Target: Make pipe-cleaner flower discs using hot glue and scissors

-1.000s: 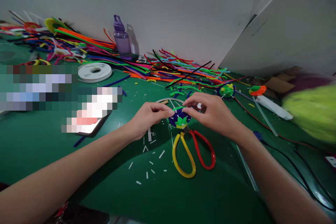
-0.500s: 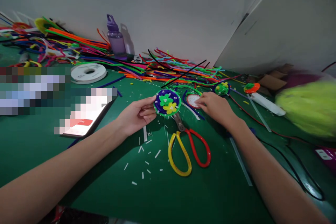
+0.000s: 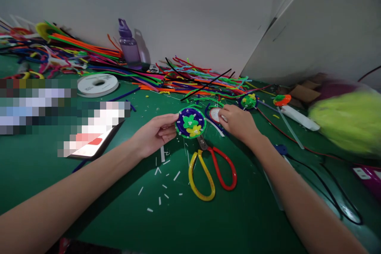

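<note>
My left hand pinches the edge of a round pipe-cleaner disc, dark blue with a green rim, a green and a yellow flower and small white beads on it. My right hand is over a small round dish with a red rim and whitish contents. Its fingertips are drawn together at the dish's right side; what they hold, if anything, is too small to make out. Scissors with one yellow and one red handle lie below the disc, the blade tips hidden under it.
A phone and a ribbon spool lie at left. Pipe cleaners are heaped along the wall beside a purple bottle. White snippets are scattered in front. Another flower disc, a glue gun and a yellow-green bundle are at right.
The whole view has shifted slightly. My left hand holds the disc a little lower, turned more toward me. My right hand stays at the dish.
</note>
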`<move>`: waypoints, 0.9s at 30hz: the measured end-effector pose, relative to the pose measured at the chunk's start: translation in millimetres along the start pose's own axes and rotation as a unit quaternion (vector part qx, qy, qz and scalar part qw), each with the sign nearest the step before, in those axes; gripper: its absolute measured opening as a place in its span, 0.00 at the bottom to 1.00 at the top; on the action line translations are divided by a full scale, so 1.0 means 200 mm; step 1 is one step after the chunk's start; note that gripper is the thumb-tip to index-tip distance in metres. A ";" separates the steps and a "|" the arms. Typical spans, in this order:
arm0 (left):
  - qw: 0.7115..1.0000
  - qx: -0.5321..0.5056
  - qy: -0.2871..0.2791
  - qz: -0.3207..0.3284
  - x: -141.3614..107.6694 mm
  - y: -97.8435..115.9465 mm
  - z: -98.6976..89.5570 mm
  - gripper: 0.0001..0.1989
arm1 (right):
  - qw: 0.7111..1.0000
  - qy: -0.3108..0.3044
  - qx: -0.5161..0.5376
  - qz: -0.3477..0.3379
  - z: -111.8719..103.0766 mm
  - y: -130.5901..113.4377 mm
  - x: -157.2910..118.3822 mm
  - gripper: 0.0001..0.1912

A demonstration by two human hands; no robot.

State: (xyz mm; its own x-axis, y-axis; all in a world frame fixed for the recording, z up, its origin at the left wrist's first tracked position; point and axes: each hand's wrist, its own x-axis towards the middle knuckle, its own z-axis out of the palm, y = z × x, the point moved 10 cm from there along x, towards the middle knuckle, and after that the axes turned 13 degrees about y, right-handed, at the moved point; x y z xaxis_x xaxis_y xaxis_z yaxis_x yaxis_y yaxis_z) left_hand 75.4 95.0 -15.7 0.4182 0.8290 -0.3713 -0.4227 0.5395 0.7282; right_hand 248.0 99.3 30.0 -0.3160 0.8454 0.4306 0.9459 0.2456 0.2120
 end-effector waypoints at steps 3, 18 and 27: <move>0.999 0.045 -0.005 0.025 -0.01 0.01 0.01 0.14 | 0.999 0.024 0.030 0.035 -0.04 0.02 0.01 0.06; 0.972 0.191 0.049 0.124 -0.03 0.06 0.00 0.12 | 0.939 0.082 0.335 -0.022 -0.44 -0.31 0.08 0.05; 0.968 0.210 0.053 0.129 -0.04 0.05 0.00 0.11 | 0.954 0.079 0.285 -0.045 -0.41 -0.39 0.05 0.06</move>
State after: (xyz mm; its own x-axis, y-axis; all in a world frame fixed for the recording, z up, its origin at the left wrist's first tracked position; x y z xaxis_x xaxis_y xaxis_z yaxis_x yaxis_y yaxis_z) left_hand 67.8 94.9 -5.1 0.2473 0.9507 -0.1870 -0.1283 0.2234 0.9662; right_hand 165.4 51.1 89.4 -0.3619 0.7374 0.5703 0.7870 0.5696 -0.2371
